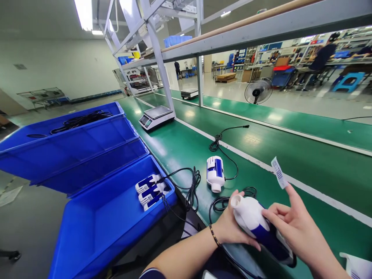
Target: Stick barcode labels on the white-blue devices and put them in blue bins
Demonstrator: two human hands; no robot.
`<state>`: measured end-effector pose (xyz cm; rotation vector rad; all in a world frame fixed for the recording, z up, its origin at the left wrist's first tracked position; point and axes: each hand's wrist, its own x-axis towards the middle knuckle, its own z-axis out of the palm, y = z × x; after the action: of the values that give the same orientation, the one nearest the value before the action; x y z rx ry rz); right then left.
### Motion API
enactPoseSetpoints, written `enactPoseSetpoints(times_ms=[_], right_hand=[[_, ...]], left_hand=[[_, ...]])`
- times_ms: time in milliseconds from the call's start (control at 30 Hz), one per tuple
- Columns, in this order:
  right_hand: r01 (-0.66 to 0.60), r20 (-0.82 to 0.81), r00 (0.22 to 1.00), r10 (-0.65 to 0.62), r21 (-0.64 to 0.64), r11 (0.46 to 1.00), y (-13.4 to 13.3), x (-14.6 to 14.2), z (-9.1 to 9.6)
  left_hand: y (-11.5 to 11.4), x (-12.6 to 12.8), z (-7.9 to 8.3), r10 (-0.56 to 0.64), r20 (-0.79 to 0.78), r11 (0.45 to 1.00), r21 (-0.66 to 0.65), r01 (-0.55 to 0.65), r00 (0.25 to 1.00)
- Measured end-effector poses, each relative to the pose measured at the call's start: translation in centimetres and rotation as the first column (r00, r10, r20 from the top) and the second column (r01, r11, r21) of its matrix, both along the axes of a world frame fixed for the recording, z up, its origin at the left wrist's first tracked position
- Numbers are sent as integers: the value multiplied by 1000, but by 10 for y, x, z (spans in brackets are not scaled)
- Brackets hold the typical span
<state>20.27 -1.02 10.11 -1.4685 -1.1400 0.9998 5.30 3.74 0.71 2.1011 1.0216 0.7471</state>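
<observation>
My left hand (pixel 229 226) is wrapped around a white and blue corded device (pixel 252 217) with a round spout, tilted toward me over the bench. On the tip of my right hand's (pixel 293 221) raised index finger sticks a small white barcode label (pixel 279 173). The thumb of that hand touches the device's side, and its other fingers are curled. A similar device (pixel 215 172) rests on the green bench just beyond, its black cord (pixel 215 144) bundled behind it. Another black cable (pixel 219 203) lies coiled beside my left hand.
Left of the bench, an open blue bin (pixel 95 217) holds several similar devices (pixel 151 190). Stacked blue bins (pixel 66 135) behind it carry black cables (pixel 78 121). A scale (pixel 157 115) sits near a shelf post (pixel 162 73). At lower right lies a white piece (pixel 359 265).
</observation>
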Motion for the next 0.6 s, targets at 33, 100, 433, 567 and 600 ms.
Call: enactPoseSetpoints(times_ms=[33, 100, 433, 567, 600], right_hand=[[8, -72, 997, -8, -7, 1000, -3, -6, 7], [17, -180, 983, -21, -24, 1000, -6, -12, 16], [142, 127, 984, -122, -169, 975, -27, 71, -24], [221, 430, 890, -152, -116, 968, -40, 103, -56], [252, 529, 827, -193, -43, 967, -43, 105, -60]], left_hand=[[0, 3, 1, -57, -55, 998, 17, 58, 997], [-2, 10, 3, -125, -107, 992, -4, 125, 986], [34, -21, 17, -101, 503, 623, -641, 449, 858], [43, -21, 41, -322, 27, 819, -493, 293, 946], [40, -16, 47, -382, -157, 858, -426, 286, 911]])
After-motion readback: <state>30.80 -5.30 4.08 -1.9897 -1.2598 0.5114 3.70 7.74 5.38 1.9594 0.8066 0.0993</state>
